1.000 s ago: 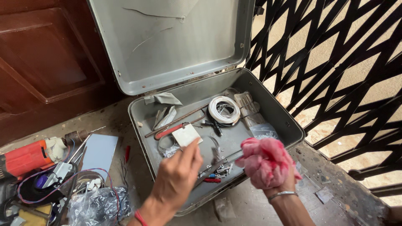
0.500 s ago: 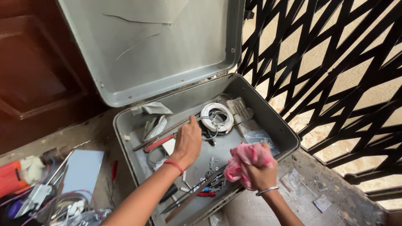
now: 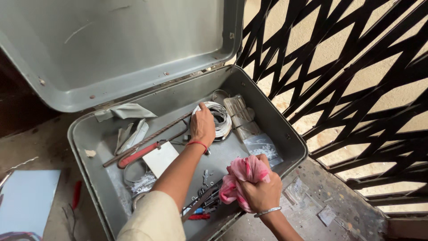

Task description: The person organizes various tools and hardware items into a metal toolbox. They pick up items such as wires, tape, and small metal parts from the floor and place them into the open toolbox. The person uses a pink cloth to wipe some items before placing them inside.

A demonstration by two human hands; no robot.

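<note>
My left hand (image 3: 203, 125) is stretched deep into the open grey metal case (image 3: 292, 138), fingers curled down over the coil of white wire (image 3: 221, 117) that lies near the case's far edge; whether they have closed on it or only rest on it I cannot tell. My right hand (image 3: 261, 194) is clenched around a bunched pink cloth (image 3: 243, 176), held just above the case's near right corner. Beside the coil, toward the right wall, lie a bundle of pale strips (image 3: 240, 114) and a clear plastic bag (image 3: 263, 146). Left of my forearm a red-handled hacksaw (image 3: 142, 145) lies slantwise, with a white square plate (image 3: 161, 158) touching it on the near side. Loose screws and small tools (image 3: 203, 207) crowd the near edge. The case's lid (image 3: 111, 44) stands open behind.
</note>
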